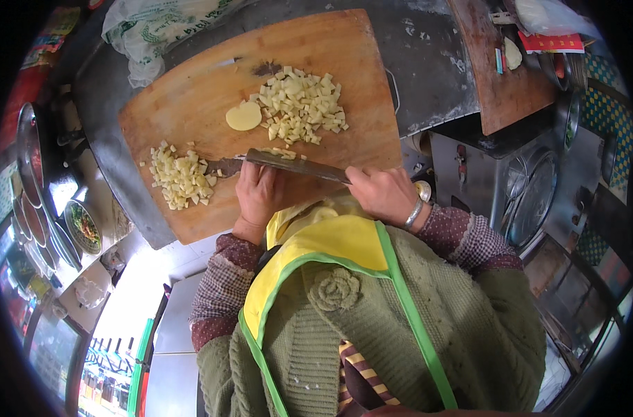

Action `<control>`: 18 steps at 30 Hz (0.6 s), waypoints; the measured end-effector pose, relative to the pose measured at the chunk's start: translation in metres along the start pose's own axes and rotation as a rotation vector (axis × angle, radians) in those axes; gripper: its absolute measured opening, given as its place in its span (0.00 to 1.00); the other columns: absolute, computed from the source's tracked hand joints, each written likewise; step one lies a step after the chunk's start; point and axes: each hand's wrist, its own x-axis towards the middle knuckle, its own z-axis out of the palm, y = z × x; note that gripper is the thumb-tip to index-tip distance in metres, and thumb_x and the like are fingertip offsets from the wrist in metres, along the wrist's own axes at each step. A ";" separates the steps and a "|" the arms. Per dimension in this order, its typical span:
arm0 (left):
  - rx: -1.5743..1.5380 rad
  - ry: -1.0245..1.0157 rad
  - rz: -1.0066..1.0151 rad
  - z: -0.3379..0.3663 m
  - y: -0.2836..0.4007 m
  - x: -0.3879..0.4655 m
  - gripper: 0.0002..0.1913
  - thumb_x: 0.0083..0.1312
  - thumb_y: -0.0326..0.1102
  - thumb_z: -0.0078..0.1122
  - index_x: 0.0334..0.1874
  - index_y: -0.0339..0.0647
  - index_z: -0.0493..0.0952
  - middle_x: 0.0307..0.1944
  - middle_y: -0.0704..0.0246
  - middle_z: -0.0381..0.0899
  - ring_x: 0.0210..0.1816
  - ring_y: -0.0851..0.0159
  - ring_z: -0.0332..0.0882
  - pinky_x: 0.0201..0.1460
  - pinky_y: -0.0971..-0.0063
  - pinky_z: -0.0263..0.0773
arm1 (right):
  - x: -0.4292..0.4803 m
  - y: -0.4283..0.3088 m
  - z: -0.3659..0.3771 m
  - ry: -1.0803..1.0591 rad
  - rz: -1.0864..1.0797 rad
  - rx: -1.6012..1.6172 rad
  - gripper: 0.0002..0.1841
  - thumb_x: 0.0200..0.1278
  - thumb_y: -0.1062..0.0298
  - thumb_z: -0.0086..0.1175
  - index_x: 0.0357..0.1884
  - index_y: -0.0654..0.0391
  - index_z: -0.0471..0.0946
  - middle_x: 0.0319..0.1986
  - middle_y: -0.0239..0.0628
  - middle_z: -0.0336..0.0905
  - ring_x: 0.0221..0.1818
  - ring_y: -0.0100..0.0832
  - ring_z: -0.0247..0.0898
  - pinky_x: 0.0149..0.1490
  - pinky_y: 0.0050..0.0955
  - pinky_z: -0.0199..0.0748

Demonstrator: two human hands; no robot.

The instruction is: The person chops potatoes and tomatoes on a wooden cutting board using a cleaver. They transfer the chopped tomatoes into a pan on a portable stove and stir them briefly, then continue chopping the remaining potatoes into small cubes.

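Note:
My right hand (384,190) grips the handle of a cleaver (306,167), its blade seen nearly edge-on above a wooden cutting board (316,47). Against the blade's left end rest the bent fingers of my left hand (259,190); whatever lies under them is hidden. Small pale pieces (280,152), apparently potato, lie along the blade's far side. Beyond it are a large heap of diced potato (302,104) and a flat potato slice (244,116) touching or close to its left side. A second diced heap (182,176) sits at the board's left.
A printed plastic bag (160,31) lies at the board's far left edge on the dark worktop (425,62). Another wooden board (514,99) is at the right. Leftward stand a bowl of food (83,227) and several metal pans (31,156). A metal cabinet (467,172) is at right.

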 end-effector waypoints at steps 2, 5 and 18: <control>-0.018 0.003 0.017 0.001 -0.001 -0.001 0.14 0.56 0.24 0.71 0.45 0.40 0.85 0.45 0.61 0.80 0.46 0.48 0.81 0.47 0.58 0.81 | 0.000 0.000 0.001 0.037 0.009 0.015 0.04 0.69 0.66 0.58 0.41 0.52 0.75 0.23 0.45 0.81 0.25 0.55 0.82 0.27 0.55 0.75; -0.020 0.022 0.011 0.001 -0.001 -0.002 0.13 0.56 0.23 0.71 0.44 0.39 0.85 0.43 0.61 0.80 0.45 0.49 0.81 0.47 0.59 0.81 | 0.000 -0.001 0.002 0.045 -0.019 0.011 0.05 0.69 0.66 0.58 0.41 0.52 0.75 0.24 0.46 0.82 0.25 0.56 0.82 0.27 0.55 0.75; 0.005 -0.002 0.012 -0.006 0.004 -0.005 0.16 0.54 0.21 0.69 0.46 0.41 0.86 0.45 0.63 0.81 0.47 0.53 0.82 0.49 0.60 0.81 | -0.001 -0.004 0.004 -0.049 0.005 0.052 0.06 0.70 0.65 0.58 0.40 0.54 0.74 0.23 0.48 0.82 0.24 0.57 0.81 0.27 0.55 0.76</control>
